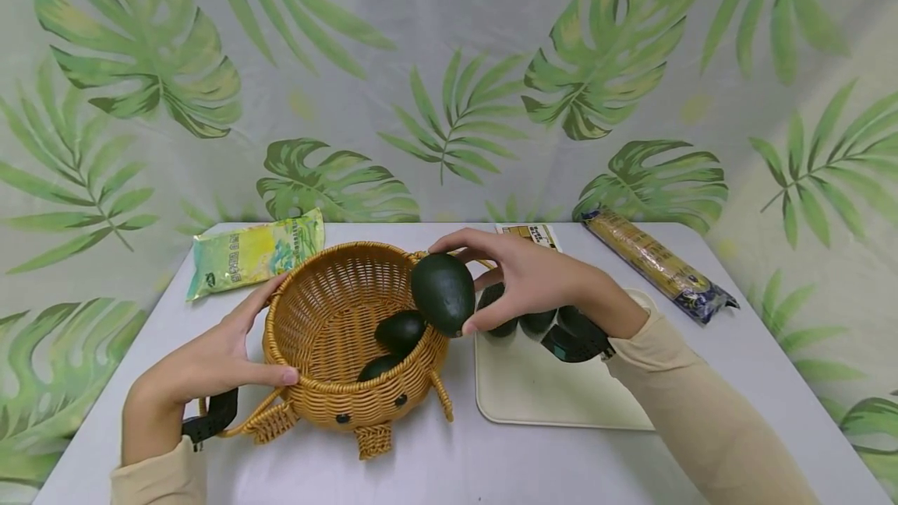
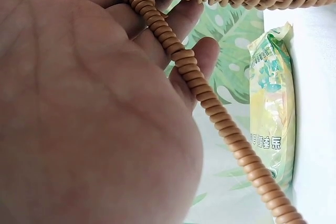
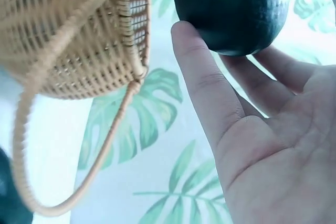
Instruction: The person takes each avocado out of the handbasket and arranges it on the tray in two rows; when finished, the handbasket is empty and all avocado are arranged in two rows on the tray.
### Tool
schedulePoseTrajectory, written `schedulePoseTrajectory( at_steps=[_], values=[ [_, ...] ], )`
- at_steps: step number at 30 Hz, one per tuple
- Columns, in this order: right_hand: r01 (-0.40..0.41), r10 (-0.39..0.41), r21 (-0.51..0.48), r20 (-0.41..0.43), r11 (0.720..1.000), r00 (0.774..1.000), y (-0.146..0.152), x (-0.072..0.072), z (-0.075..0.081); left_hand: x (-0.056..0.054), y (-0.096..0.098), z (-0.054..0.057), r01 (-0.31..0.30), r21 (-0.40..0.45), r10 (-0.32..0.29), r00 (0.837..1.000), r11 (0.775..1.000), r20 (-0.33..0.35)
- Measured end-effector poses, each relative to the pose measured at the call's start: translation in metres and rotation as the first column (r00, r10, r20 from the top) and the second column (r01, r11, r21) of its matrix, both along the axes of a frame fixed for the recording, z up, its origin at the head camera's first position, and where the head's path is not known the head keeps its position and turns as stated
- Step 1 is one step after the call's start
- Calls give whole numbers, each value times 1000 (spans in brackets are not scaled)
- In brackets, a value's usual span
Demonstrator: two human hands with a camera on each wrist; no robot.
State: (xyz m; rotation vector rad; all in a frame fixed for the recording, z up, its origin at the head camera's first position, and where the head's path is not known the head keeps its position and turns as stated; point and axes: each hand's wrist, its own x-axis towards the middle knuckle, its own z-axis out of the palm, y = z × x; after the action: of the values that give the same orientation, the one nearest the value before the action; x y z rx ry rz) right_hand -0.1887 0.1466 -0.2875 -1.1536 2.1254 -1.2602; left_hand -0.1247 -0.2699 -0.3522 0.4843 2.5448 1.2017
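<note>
My right hand (image 1: 529, 275) grips a dark green avocado (image 1: 443, 293) between thumb and fingers, above the right rim of a round wicker basket (image 1: 330, 306). In the right wrist view the avocado (image 3: 231, 9) is partly cut off at the top. Two more avocados (image 1: 401, 331) lie inside the basket at its right side. With thumb and fingers spread along the left rim, my left hand (image 1: 210, 353) holds the basket. The left wrist view shows the wicker handle (image 2: 210, 106) crossing that palm and its fingers bent near the basket's edge.
Several avocados (image 1: 539, 322) sit on a cream tray (image 1: 561, 396) right of the basket, partly hidden by the right arm. A yellow-green packet (image 1: 256, 252) lies back left, a long golden packet (image 1: 652, 259) back right. Another printed packet (image 1: 533, 235) shows behind the right hand.
</note>
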Motion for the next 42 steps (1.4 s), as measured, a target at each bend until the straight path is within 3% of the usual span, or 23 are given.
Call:
schedulePoseTrajectory(
  at_steps=[14,25,32,42],
  values=[
    [79,-79,-1,-12,997,997,38,25,-34,0,0,1,6,-11,-6,1000,1000,-1],
    [146,-147,-20,-98,989,984,61,44,-65,-1,0,1,4,-7,-4,1000,1000,5],
    [161,-165,-73,-50,984,985,68,53,-74,1,0,1,7,7,-7,1000,1000,-7],
    [170,-172,-65,-18,983,985,73,58,-89,0,0,3,6,-1,-6,1000,1000,-4]
  ],
)
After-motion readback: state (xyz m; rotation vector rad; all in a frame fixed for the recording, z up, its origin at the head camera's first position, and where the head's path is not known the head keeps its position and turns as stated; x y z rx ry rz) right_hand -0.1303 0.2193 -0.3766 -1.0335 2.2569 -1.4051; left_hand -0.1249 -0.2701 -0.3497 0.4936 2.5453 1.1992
